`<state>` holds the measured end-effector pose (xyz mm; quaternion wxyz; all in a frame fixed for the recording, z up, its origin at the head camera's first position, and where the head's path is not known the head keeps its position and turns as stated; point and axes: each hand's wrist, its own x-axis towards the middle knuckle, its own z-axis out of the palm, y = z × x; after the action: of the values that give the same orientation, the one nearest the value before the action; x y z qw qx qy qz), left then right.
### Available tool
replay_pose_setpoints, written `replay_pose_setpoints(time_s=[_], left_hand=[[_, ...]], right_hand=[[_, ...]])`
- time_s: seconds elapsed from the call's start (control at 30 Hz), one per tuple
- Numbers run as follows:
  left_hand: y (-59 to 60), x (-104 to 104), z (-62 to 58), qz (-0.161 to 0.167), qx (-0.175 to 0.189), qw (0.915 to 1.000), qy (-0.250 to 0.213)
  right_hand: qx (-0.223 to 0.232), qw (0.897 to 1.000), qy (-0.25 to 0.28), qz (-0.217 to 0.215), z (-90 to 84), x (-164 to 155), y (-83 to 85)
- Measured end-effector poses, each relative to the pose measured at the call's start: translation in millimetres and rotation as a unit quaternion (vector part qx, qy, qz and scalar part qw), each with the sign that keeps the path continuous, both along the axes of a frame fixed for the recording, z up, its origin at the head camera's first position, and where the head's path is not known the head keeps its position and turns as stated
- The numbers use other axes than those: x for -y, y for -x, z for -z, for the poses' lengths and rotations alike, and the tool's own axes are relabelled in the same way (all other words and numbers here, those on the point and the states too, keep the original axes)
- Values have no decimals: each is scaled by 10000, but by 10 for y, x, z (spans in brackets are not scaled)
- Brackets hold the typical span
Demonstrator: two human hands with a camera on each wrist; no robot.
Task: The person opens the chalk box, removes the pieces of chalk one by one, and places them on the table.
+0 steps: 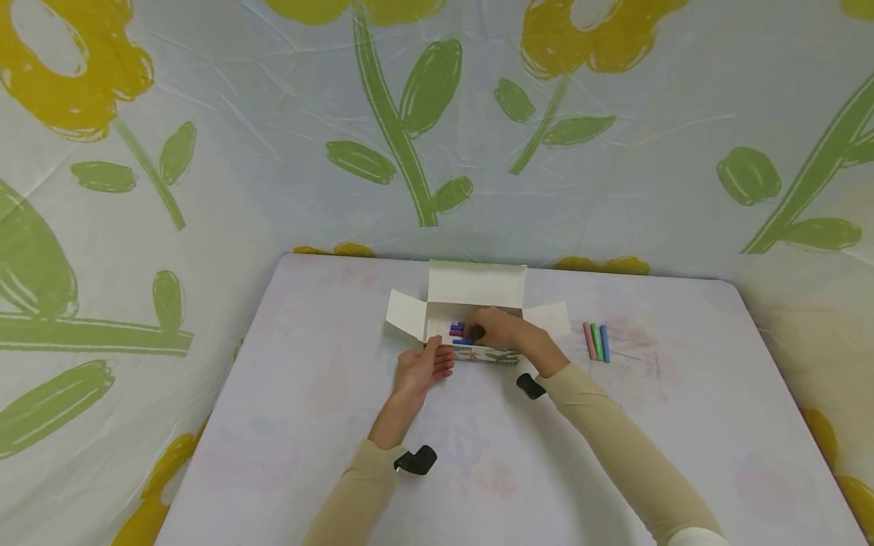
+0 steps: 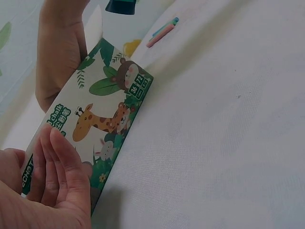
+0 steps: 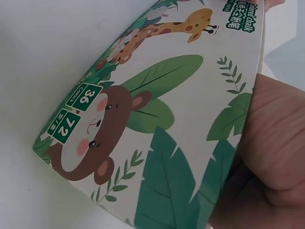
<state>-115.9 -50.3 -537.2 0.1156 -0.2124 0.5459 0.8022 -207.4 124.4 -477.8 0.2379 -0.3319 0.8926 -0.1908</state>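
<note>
A person sits at a pale worktop (image 1: 328, 425) hemmed in by a cloth printed with yellow flowers, with a chalk box (image 1: 478, 322) lying open in the middle, its lid flap standing up at the back and its side flaps spread wide. The left hand (image 1: 422, 369) rests against the near left end of the box, fingers (image 2: 62, 167) straight and flat along the printed front with the giraffe and bear, bracing it rather than gripping. The right hand (image 1: 501, 327) reaches over the front wall into the box, where blue and purple chalk sticks (image 1: 459, 332) lie at its left end; its fingers curl down among them, but from where I stand I cannot tell whether they pinch a stick or only touch the row. The right wrist view shows only the palm behind the box wall, so it settles nothing. Off to the right, well apart from the box, three loose chalks (image 1: 597, 341), pink, green and blue, lie side by side on the worktop. For working inside the box, I would say the steadying hand matters most: the carton is light card and looks likely to slide or tip if the reaching hand drags on its wall, so the flat press on the front should hold firm. Chalk snaps easily, so a light pinch near a stick's middle, moved straight along the row, seems the safest way.
</note>
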Motion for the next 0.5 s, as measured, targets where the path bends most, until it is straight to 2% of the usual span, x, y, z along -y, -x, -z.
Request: replay_pose_setpoints(time_s=[0.3, 0.5], left_hand=[[-2, 2, 0, -40, -30, 10000, 10], [4, -1, 14, -61, -3, 10000, 26]], right_hand=[[63, 9994, -297, -135, -62, 54, 32], [171, 9997, -100, -143, -98, 31, 46]])
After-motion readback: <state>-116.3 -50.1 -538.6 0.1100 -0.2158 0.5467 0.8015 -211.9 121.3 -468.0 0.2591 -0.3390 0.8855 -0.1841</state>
